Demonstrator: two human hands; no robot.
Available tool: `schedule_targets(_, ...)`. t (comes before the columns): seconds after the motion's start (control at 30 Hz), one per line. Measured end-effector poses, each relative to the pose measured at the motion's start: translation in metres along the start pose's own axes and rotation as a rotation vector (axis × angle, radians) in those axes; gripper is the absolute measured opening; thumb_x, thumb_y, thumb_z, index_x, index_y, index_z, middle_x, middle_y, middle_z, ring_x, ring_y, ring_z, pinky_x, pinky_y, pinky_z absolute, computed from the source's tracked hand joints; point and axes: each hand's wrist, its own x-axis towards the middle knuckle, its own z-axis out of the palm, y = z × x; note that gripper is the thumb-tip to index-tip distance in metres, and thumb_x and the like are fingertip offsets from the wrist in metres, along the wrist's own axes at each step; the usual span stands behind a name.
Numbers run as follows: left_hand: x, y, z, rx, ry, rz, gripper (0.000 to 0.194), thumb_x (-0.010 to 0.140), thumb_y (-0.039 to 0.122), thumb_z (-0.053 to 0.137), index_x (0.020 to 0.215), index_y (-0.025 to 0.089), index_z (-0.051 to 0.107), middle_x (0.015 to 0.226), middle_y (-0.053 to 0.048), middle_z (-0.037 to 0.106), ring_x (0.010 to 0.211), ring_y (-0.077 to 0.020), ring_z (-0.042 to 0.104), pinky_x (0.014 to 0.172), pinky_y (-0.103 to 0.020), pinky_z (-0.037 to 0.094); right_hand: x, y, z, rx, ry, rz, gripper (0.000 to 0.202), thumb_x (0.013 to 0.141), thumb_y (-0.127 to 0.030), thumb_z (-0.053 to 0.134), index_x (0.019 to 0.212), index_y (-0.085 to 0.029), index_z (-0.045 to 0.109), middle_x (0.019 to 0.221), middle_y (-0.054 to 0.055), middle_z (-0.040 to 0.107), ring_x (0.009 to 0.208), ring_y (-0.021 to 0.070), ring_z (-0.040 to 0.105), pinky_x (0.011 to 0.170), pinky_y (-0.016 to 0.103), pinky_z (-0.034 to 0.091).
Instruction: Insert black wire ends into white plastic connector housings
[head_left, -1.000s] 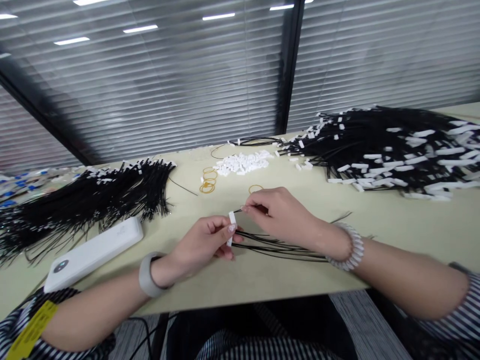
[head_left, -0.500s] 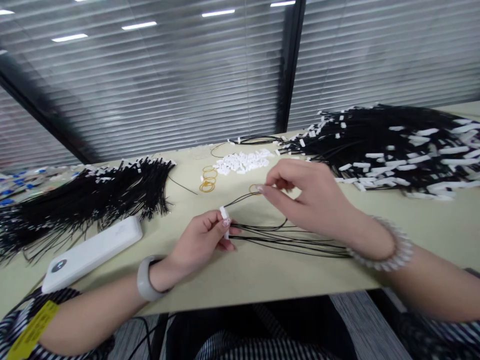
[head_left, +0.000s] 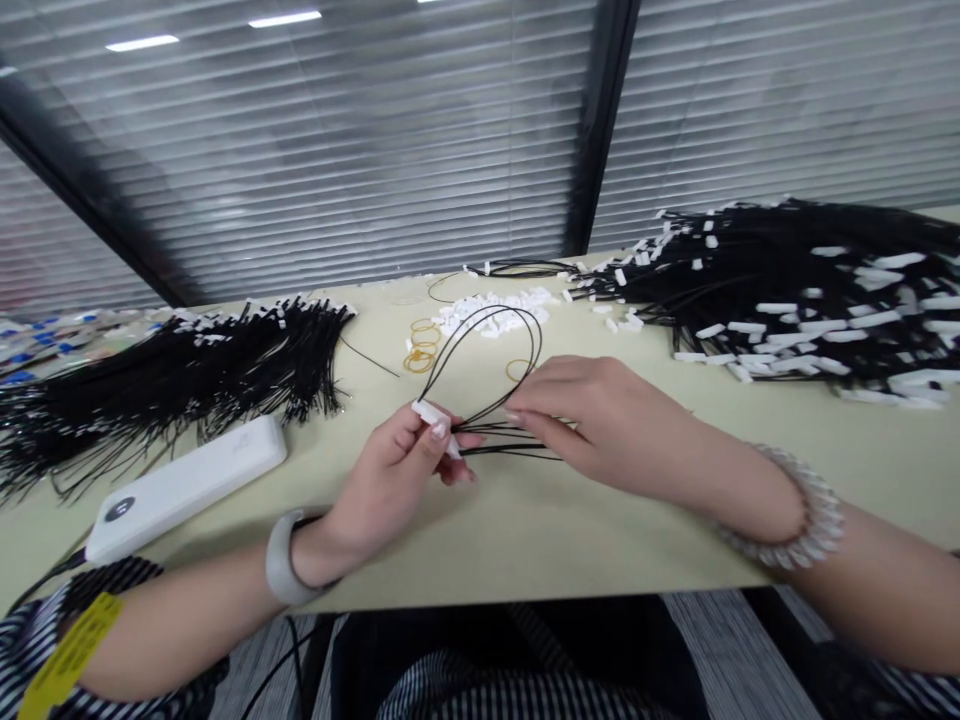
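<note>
Between the thumb and fingers of my left hand (head_left: 401,460) is a white connector housing (head_left: 432,416), tilted, with several thin black wires running out of it to the right. Two of these black wires (head_left: 471,322) arch up from the connector's far end and curve back down to my right hand (head_left: 592,415). The fingertips of that hand are pinched on the wires, just right of the connector. The lower wires (head_left: 510,450) pass beneath my right palm, which hides their far ends. A single yellow rubber band (head_left: 517,370) lies on the table beyond my right fingertips.
Several yellow rubber bands (head_left: 422,348) lie beside a heap of small white connectors (head_left: 495,310). Bundled black wires (head_left: 247,370) lie at left, and a large pile of wires with white connectors (head_left: 780,290) at right. A white power bank (head_left: 187,487) sits near my left forearm.
My right hand has moved down and slightly left, bending the two wires from a nearly straight line into a high loop. The connector in my left hand has tilted a little.
</note>
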Motion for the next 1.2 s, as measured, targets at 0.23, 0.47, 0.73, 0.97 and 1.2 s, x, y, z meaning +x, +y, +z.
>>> schedule_targets(0.23, -0.002, -0.003, -0.001, -0.08, -0.053, 0.028, 0.023, 0.08, 0.038, 0.058, 0.078, 0.016, 0.053, 0.073, -0.001, 0.068, 0.055, -0.0094, 0.06, 0.053, -0.022, 0.046, 0.0, -0.008, 0.002, 0.156, -0.033, 0.077, 0.026, 0.088, -0.023, 0.044, 0.068, -0.017, 0.059, 0.06, -0.002, 0.057, 0.057, 0.0074, 0.048, 0.057, 0.022, 0.033)
schedule_targets(0.47, -0.002, -0.009, -0.001, -0.198, -0.057, 0.031, 0.021, 0.079, 0.037, 0.061, 0.08, 0.016, 0.056, 0.072, -0.001, 0.066, 0.056, -0.01, 0.06, 0.054, -0.023, 0.046, -0.002, -0.006, 0.002, -0.096, 0.021, -0.037, 0.023, 0.09, -0.02, 0.041, 0.079, -0.014, 0.06, 0.072, 0.003, 0.058, 0.068, 0.0127, 0.05, 0.063, 0.025, 0.036)
schedule_targets(0.73, -0.002, -0.011, -0.004, -0.372, -0.051, -0.048, 0.019, 0.077, 0.035, 0.064, 0.081, 0.017, 0.059, 0.069, 0.001, 0.066, 0.056, -0.009, 0.06, 0.053, -0.019, 0.044, -0.005, 0.006, -0.009, -0.573, 0.344, 0.015, 0.019, 0.08, -0.017, 0.051, 0.065, -0.017, 0.062, 0.058, 0.004, 0.052, 0.06, 0.0166, 0.047, 0.053, 0.029, 0.032)
schedule_targets(0.97, -0.001, -0.011, 0.0, -0.414, -0.012, -0.065, 0.015, 0.081, 0.031, 0.059, 0.081, 0.016, 0.057, 0.071, 0.001, 0.064, 0.057, -0.0076, 0.058, 0.056, -0.02, 0.045, -0.001, 0.006, -0.023, 0.416, 0.976, 0.045, 0.027, 0.083, -0.011, 0.051, 0.104, -0.022, 0.062, 0.116, 0.005, 0.057, 0.092, 0.0155, 0.059, 0.073, 0.033, 0.049)
schedule_targets(1.2, 0.004, -0.017, 0.002, -0.261, -0.033, -0.149, 0.02, 0.082, 0.033, 0.057, 0.077, 0.014, 0.053, 0.071, 0.0, 0.064, 0.05, -0.0066, 0.057, 0.052, -0.02, 0.045, -0.005, -0.011, -0.026, 0.709, 0.709, 0.048, 0.037, 0.08, -0.009, 0.057, 0.108, -0.032, 0.057, 0.069, -0.005, 0.058, 0.056, 0.0073, 0.053, 0.041, 0.019, 0.037)
